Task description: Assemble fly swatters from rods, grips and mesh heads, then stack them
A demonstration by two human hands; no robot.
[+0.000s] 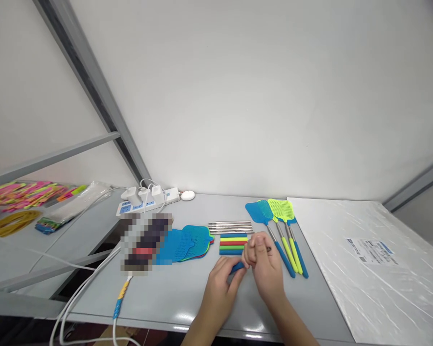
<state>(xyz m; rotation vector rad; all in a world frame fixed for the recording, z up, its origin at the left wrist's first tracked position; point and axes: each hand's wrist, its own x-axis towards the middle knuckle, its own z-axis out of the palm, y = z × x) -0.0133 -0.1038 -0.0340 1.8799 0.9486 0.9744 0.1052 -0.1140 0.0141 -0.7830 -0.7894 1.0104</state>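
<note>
From afar I see the left hand (222, 281) clamped on a blue tube (237, 267), just in front of the row of coloured tubes (233, 243); the right hand (264, 259) curls tight around a dark-tipped thing (269, 249), too hidden for me to name; if fingers slip, I think the blue tube could pop loose; a wide swing could knock the fly swatters (289, 254) right of the row; a bump could roll the metal rods (231, 227) behind it.
</note>
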